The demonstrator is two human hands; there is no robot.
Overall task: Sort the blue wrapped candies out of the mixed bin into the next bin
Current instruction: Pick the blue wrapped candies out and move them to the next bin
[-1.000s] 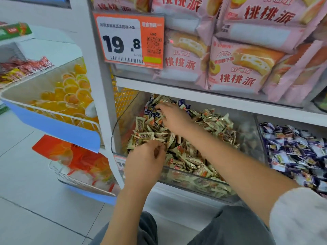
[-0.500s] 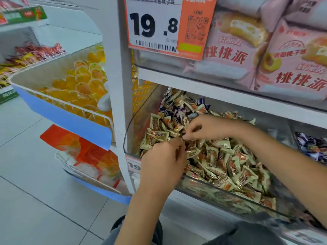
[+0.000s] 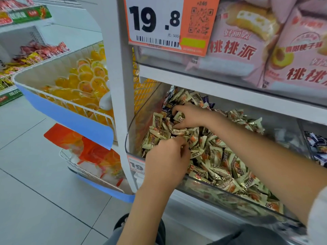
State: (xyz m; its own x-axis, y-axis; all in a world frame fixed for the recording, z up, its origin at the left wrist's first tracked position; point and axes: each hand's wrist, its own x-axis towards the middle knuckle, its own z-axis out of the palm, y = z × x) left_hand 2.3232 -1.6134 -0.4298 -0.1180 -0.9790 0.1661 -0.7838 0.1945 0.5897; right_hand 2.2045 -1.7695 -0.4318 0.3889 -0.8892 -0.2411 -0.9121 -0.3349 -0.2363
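Together, two hands, left hand [image 3: 165,156] and right hand [image 3: 188,115], dig in one mixed bin [image 3: 230,195].

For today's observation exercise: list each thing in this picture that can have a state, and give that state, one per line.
Left hand: fingers curled, at the front of the candy pile.
Right hand: fingers curled among wrappers at the back left.
Mixed bin: heaped, mostly cream candies.
Blue wrapped candies: a few left, back left corner.
Next bin: holds blue candies.
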